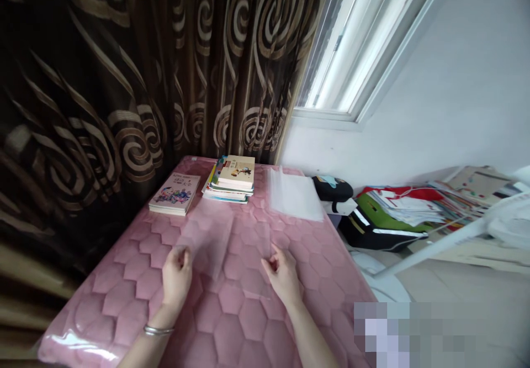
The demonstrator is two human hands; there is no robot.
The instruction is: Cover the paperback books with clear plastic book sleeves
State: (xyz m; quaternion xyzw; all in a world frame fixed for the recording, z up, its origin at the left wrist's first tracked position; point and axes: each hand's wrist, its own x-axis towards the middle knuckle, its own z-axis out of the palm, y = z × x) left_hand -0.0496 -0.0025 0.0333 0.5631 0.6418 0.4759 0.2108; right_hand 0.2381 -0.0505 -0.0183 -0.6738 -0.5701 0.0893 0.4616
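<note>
Well — fingers [182, 255] pinch film [207, 241]; titles [174, 178] unreadable.

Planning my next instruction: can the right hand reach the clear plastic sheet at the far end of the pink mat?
Probably yes. The right hand is over the mat, with the sheet ahead of it. Nothing tall stands between them; the books lie off to the left.

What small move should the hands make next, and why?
Probably lift the clear plastic sheet slightly off the pink quilted mat, though this is only a judgement. The left hand and right hand sit at opposite edges of the sheet with their fingers drawn together, and the sheet still lies flat.
</note>
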